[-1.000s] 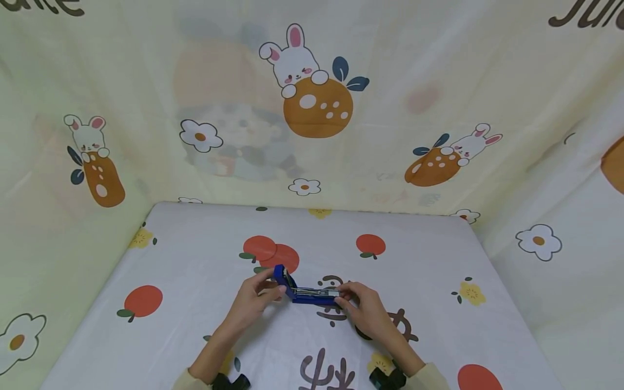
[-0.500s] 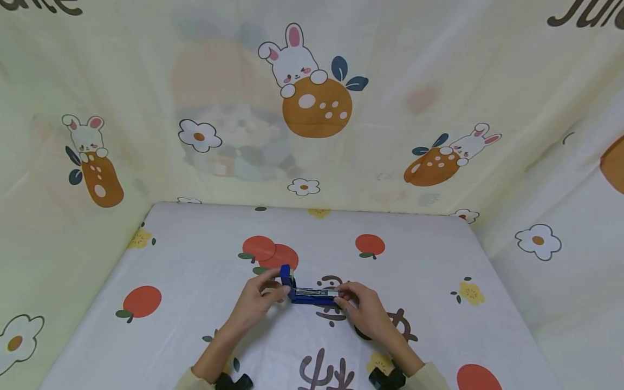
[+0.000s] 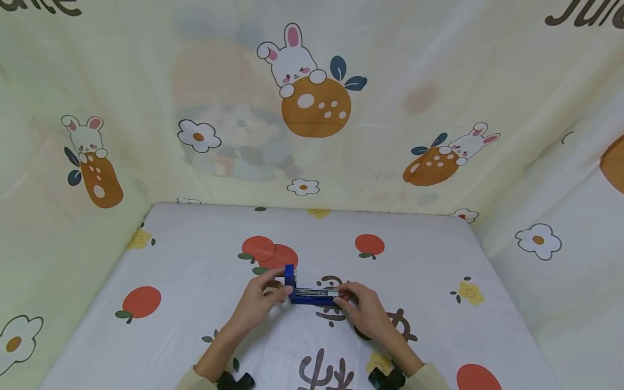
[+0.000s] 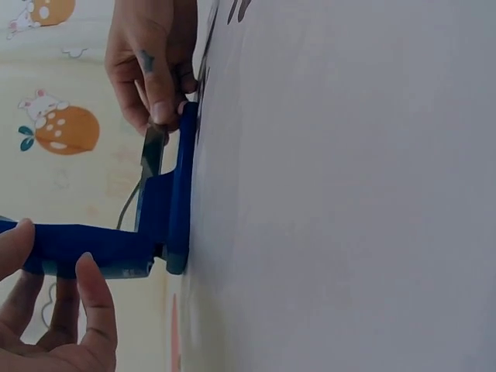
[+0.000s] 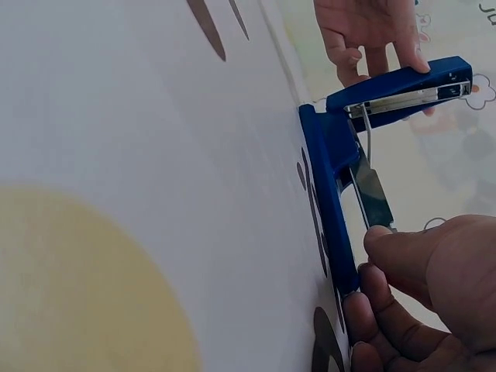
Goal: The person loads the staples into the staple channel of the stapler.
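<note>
A blue stapler (image 3: pixel 314 300) lies on the table, folded wide open. Its top cover (image 5: pixel 395 84) stands about upright from the base (image 5: pixel 325 205), and a thin wire links it to the metal staple magazine (image 5: pixel 373 194). My left hand (image 3: pixel 257 297) holds the cover between thumb and fingers, at the stapler's left end. At the right end, my right hand (image 3: pixel 364 307) pinches the front of the magazine; its lower fingers sit at the base's tip in the right wrist view. The right fingertips hide the magazine's front end.
A white cloth printed with fruit and flowers covers the table (image 3: pixel 209 260). Pale fabric walls (image 3: pixel 380 151) with rabbit prints rise at the back and both sides. Dark wrist devices (image 3: pixel 387 378) sit at both cuffs near the front edge.
The stapler's cover has swung from leaning left to about upright, and my left hand has shifted slightly right with it. My right hand and the base have stayed in place.
</note>
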A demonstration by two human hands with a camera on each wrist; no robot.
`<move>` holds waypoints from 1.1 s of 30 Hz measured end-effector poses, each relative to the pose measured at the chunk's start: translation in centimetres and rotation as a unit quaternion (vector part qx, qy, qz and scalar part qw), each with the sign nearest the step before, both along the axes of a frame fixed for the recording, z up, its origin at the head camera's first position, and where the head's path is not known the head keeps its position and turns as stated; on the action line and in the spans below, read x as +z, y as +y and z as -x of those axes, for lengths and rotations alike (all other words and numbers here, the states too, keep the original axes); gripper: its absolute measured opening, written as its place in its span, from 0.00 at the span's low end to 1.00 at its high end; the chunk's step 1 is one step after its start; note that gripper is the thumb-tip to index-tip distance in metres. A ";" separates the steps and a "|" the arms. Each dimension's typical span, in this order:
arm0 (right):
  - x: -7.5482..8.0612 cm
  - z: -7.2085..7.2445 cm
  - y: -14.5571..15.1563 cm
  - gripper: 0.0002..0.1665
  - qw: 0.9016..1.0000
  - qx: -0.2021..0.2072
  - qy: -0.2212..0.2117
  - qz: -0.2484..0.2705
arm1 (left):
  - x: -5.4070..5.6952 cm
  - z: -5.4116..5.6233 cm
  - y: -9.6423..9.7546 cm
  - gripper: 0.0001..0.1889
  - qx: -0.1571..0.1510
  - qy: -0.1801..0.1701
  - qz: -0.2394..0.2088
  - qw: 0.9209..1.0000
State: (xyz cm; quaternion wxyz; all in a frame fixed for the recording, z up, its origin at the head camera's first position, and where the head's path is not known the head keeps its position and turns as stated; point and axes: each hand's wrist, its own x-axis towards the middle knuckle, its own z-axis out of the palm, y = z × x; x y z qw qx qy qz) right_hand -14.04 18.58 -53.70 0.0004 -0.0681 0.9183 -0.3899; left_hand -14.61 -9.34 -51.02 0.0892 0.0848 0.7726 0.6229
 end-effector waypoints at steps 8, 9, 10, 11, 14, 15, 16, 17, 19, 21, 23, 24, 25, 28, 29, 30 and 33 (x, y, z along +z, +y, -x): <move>0.0 0.0 0.1 0.11 1.000 0.001 0.000 0.006 | 0.1 0.1 0.2 0.24 -0.010 0.013 0.004 1.000; -0.1 0.0 0.1 0.11 1.000 0.001 -0.001 0.007 | 0.1 0.2 0.3 0.24 -0.011 0.014 0.005 1.000; -0.1 0.0 0.1 0.11 1.000 0.001 -0.002 0.008 | 0.1 0.2 0.3 0.24 -0.011 0.015 0.006 1.000; -0.1 0.0 0.1 0.11 1.000 0.001 -0.002 0.008 | 0.1 0.2 0.3 0.24 -0.011 0.015 0.006 1.000; -0.2 0.0 0.1 0.11 1.000 0.002 -0.003 0.012 | 0.1 0.2 0.5 0.24 -0.010 0.012 0.007 1.000; -0.2 0.0 0.1 0.11 1.000 0.003 -0.002 0.013 | 0.1 0.2 0.5 0.24 -0.011 0.012 0.007 1.000; -0.2 0.0 0.1 0.11 1.000 0.003 -0.002 0.013 | 0.0 0.2 0.5 0.24 -0.011 0.011 0.007 1.000; -0.2 0.0 0.1 0.11 1.000 0.003 -0.001 0.014 | 0.1 0.2 0.5 0.24 -0.011 0.010 0.006 1.000; -0.2 0.0 0.2 0.11 1.000 0.004 -0.001 0.015 | 0.1 0.2 0.7 0.24 -0.009 0.007 0.007 1.000; -0.2 0.0 0.1 0.11 1.000 0.003 -0.001 0.014 | 0.2 0.2 0.8 0.24 -0.006 0.005 0.009 1.000; -0.2 0.0 0.1 0.11 1.000 0.003 -0.002 0.013 | 0.3 0.1 1.0 0.25 0.000 0.001 0.011 1.000; -0.1 0.0 0.1 0.11 1.000 0.002 -0.002 0.013 | 0.3 0.1 1.0 0.25 0.001 0.001 0.013 1.000; -0.1 0.0 0.1 0.11 1.000 0.002 -0.002 0.012 | 0.3 0.1 1.1 0.25 0.002 0.000 0.013 1.000; -0.1 0.0 0.1 0.12 1.000 0.003 -0.001 0.013 | 0.3 0.1 1.2 0.25 0.002 0.004 0.016 1.000; -0.1 0.0 0.1 0.12 1.000 0.003 -0.001 0.014 | 0.2 0.1 1.3 0.25 0.000 0.008 0.017 1.000; -0.1 0.0 0.1 0.12 1.000 0.003 -0.001 0.014 | 0.2 0.1 1.3 0.24 -0.001 0.009 0.018 1.000; -0.1 0.0 0.1 0.11 1.000 0.003 -0.002 0.014 | 0.2 0.2 1.4 0.24 -0.004 0.013 0.017 1.000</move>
